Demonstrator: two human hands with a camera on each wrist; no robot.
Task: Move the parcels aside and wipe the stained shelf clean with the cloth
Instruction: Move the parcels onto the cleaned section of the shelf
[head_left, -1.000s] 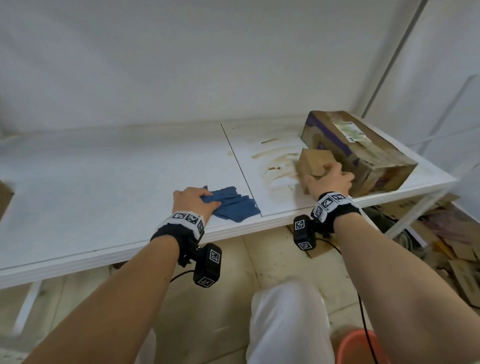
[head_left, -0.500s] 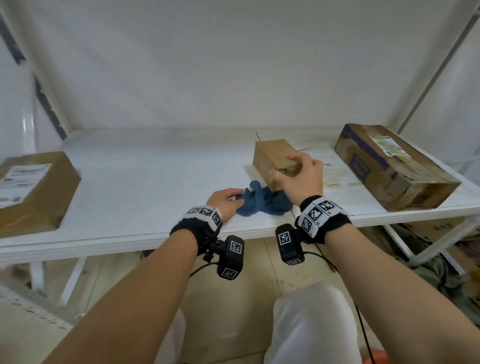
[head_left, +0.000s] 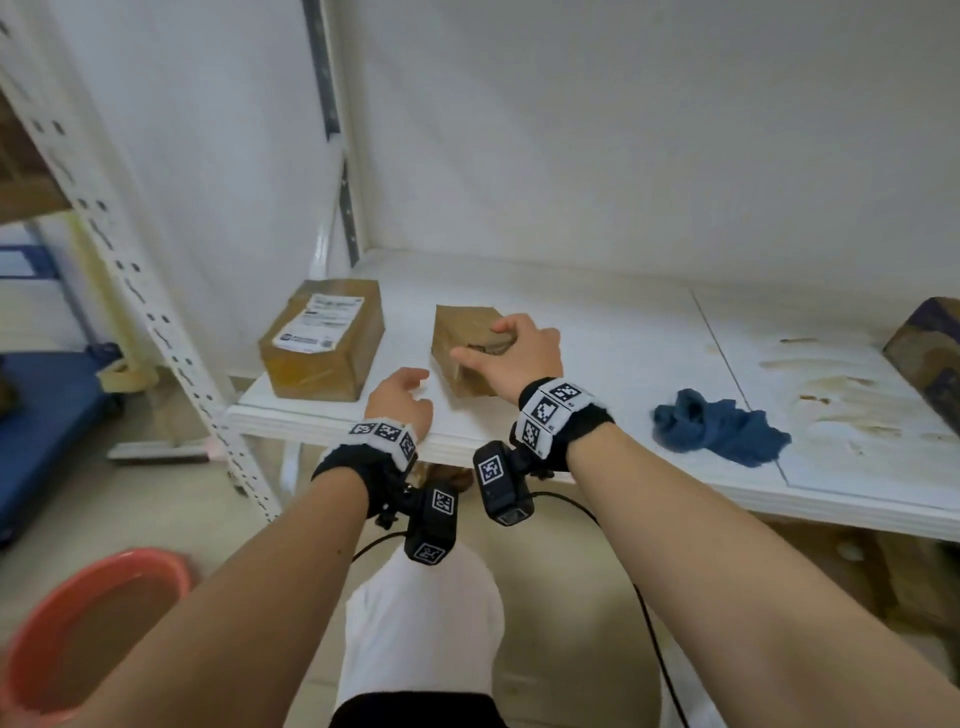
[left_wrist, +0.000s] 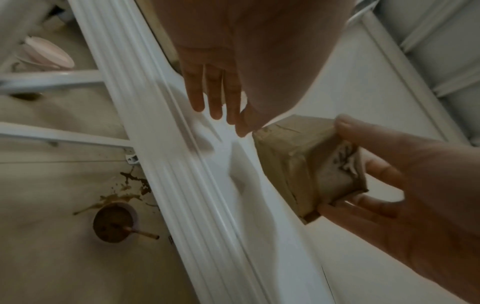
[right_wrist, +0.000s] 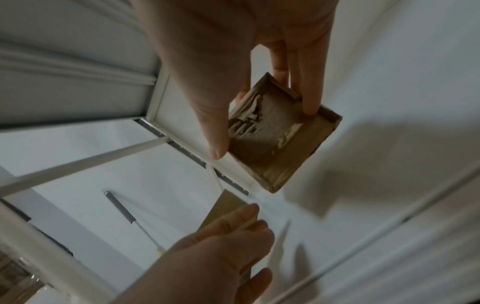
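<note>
My right hand (head_left: 483, 345) grips a small brown parcel (head_left: 457, 322) from above, thumb on one side and fingers on the other, as the right wrist view shows on the small parcel (right_wrist: 285, 156). The parcel is over the left part of the white shelf (head_left: 597, 332), beside a labelled parcel (head_left: 322, 340). My left hand (head_left: 410, 389) is open and empty at the shelf's front edge, its fingers (left_wrist: 215, 96) straight. A crumpled blue cloth (head_left: 719, 431) lies free near the brown stains (head_left: 841, 395). A large parcel (head_left: 930, 353) sits at the far right.
A perforated upright post (head_left: 156, 322) stands at the shelf's left end. An orange basin (head_left: 88, 613) is on the floor at lower left, with a blue pad (head_left: 41, 415) behind it. A cup with spilled brown liquid (left_wrist: 114, 224) sits under the shelf.
My right hand has carried the small parcel from the stained area leftward to beside the labelled parcel. My left hand has let go of the cloth and moved left.
</note>
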